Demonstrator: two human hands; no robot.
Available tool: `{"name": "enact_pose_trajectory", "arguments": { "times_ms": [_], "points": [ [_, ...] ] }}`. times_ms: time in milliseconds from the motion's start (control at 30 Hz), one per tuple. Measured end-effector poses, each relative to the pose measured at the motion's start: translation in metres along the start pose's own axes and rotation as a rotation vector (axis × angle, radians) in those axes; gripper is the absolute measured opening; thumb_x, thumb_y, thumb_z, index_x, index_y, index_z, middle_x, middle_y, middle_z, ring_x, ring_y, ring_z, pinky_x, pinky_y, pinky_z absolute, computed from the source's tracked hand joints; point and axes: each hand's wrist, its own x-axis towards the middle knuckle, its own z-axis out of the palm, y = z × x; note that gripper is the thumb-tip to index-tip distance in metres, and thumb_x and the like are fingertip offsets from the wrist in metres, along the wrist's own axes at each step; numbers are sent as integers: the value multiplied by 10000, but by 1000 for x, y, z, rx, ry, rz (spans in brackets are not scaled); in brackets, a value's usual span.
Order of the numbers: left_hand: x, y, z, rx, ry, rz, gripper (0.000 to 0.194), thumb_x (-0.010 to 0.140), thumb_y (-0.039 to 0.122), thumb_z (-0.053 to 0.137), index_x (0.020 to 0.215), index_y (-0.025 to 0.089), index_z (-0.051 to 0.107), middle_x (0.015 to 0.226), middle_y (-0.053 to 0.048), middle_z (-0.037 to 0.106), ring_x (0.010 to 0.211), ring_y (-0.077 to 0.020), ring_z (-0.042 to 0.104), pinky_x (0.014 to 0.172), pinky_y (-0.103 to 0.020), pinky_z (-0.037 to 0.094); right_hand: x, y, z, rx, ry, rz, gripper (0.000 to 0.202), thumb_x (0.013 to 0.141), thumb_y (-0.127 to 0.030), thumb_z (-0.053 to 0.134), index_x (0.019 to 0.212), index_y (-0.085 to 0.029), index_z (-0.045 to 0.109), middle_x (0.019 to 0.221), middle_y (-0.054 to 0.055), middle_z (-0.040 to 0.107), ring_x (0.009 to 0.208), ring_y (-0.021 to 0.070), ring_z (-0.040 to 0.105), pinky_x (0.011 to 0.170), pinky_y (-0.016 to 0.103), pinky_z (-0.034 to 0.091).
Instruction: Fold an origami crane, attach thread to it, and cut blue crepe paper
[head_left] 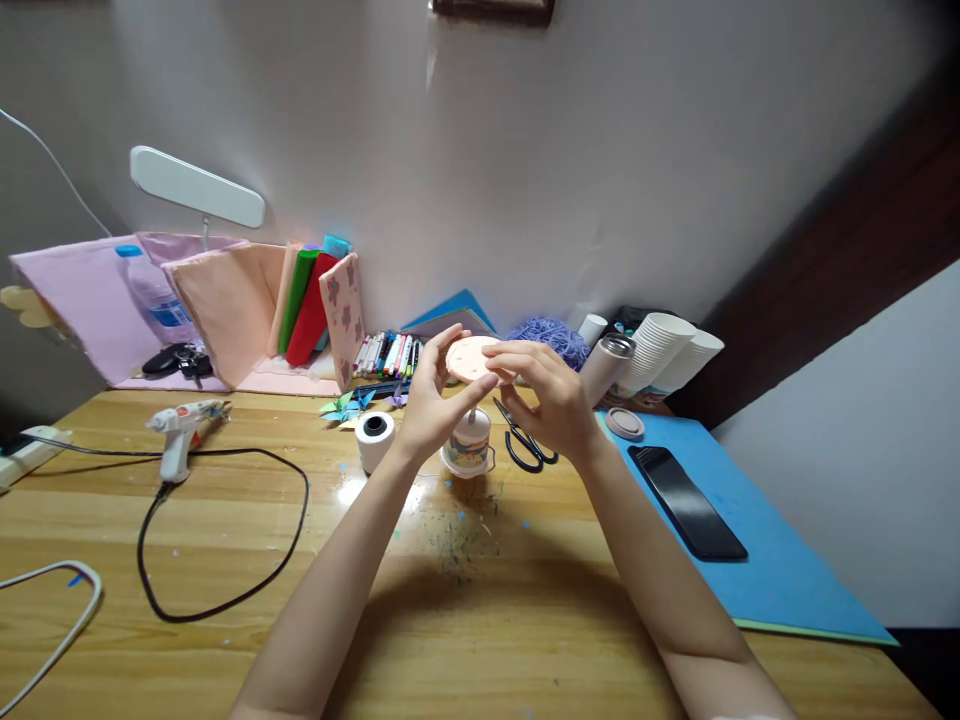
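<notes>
Both hands hold a pale pink round disc point(471, 359) between them, above a small decorated paper-cup piece point(469, 447) that stands on the wooden table. My left hand point(441, 393) grips the disc's left and front edge, with the thumb at its front. On the right edge are the fingers of my right hand point(545, 393), some lying over the top. A thin stem shows between the disc and the cup piece; whether they are joined is hidden. Black-handled scissors point(523, 447) lie just right of the cup piece, and a white thread spool point(375, 440) stands to its left.
A glue gun point(178, 440) with a looping black cable lies at the left. Markers point(388, 355), purple yarn point(550, 338), a tumbler point(606, 368) and stacked paper cups point(656, 352) line the back. A phone point(686, 503) rests on a blue sheet point(787, 560) at the right.
</notes>
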Motion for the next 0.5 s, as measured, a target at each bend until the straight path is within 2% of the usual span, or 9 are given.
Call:
{"name": "enact_pose_trajectory", "arguments": {
  "times_ms": [133,233,267,300,333,367,400,467,500],
  "points": [
    [3,3,-6,48,-53,-29,575,706,339,709,1205,193,463,1275,-116,456,1179,-240,467,984,-361,414,1,-7,1,-55,21,9,352,793,-76,503,1105,-238,492,1126,62,599,1101,209,528,917,400,463],
    [4,3,-8,73,-84,-40,541,706,351,707,1174,183,493,1259,-120,454,1142,-236,492,944,-352,450,-14,-29,8,-162,302,36,418,759,-78,545,1139,-238,475,1108,72,578,1098,228,512,910,404,449],
    [5,3,-8,86,-90,-36,534,706,356,706,1168,186,500,1257,-117,453,1132,-232,496,933,-348,459,-23,-39,13,-145,410,28,407,745,-70,547,1113,-232,486,1039,62,586,1022,214,544,867,380,465],
    [6,2,-8,103,-94,-28,527,704,360,706,1162,191,506,1253,-115,453,1125,-230,499,923,-345,467,-34,-50,20,-83,449,1,380,738,-64,529,1084,-218,493,955,52,586,913,189,568,789,336,487],
    [7,3,-9,124,-97,-18,523,701,364,708,1155,194,513,1249,-113,454,1119,-227,500,916,-343,472,-45,-60,30,-37,384,-46,334,746,-87,519,1058,-205,497,902,49,588,845,179,569,739,310,493],
    [8,3,-9,146,-100,-5,522,695,366,712,1149,195,519,1242,-111,457,1116,-225,499,911,-341,476,-56,-70,41,20,245,-84,279,766,-124,503,1033,-207,499,879,48,597,808,176,570,715,304,496],
    [9,3,-9,167,-107,6,522,690,367,716,1144,195,524,1234,-110,460,1114,-223,498,907,-339,478,-66,-77,53,61,31,-30,245,787,-134,479,1018,-214,497,879,46,607,801,174,573,713,297,497],
    [11,5,-10,194,-124,17,525,681,369,723,1136,190,531,1218,-111,462,1098,-218,504,894,-337,487,-79,-87,82,51,-320,296,243,806,-119,427,1025,-208,487,895,38,613,790,164,581,676,273,490],
    [12,5,-10,199,-133,14,526,679,370,724,1134,187,534,1212,-111,463,1091,-215,508,890,-337,491,-81,-88,98,25,-362,370,277,807,-103,404,1063,-181,477,886,53,615,750,172,583,620,281,483]
  ]
}}
